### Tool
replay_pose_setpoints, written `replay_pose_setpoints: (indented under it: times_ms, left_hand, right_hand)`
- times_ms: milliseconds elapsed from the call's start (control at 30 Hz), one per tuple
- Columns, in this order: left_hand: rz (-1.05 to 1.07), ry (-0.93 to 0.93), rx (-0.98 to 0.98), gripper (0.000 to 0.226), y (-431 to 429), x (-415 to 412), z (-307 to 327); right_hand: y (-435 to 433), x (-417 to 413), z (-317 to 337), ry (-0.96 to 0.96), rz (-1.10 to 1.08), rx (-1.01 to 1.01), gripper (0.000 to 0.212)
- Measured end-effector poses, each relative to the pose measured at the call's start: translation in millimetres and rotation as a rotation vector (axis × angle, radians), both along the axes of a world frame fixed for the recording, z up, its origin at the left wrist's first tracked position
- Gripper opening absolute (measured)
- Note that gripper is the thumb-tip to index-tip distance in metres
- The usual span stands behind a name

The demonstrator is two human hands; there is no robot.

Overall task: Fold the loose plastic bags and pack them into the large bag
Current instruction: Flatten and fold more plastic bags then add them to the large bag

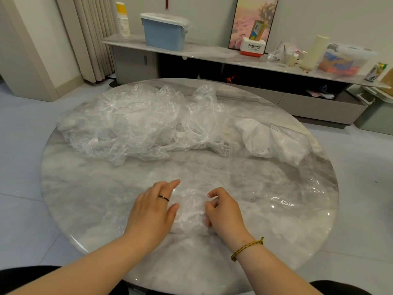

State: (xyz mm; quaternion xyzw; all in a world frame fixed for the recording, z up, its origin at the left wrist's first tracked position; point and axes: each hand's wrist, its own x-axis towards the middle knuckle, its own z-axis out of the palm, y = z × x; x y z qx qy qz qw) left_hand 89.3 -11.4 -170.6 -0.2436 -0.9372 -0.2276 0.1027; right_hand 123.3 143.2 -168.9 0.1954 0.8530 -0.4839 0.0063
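One folded bag [190, 209] on table [95, 209], near edge. Left hand [152, 211] presses it, fingers straight; right hand [223, 211] pinches its side.

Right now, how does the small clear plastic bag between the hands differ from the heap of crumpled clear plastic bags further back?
The small clear plastic bag is a compact, flattened bundle; the heap of crumpled clear plastic bags is puffed and sprawling. The small bag lies near, between the left hand and right hand; the heap lies far, untouched. Both are transparent wrinkled film.
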Motion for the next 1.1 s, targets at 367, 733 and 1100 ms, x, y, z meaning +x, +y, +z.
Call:
replay_pose_setpoints:
  times_ms: [367,733,1100]
  left_hand:
    - [-0.199,-0.017,-0.423,0.058,11,5,-24]
    - [-0.267,-0.096,-0.569,0.072,11,2,-40]
    - [-0.223,-0.186,-0.419,0.120,17,-7,-22]
  right_hand:
    - [-18,4,5,0.322,0.092,0.670,0.043]
    - [-11,14,-21,-0.055,0.447,0.855,0.047]
    - [-9,13,-14,-0.098,0.408,0.769,0.068]
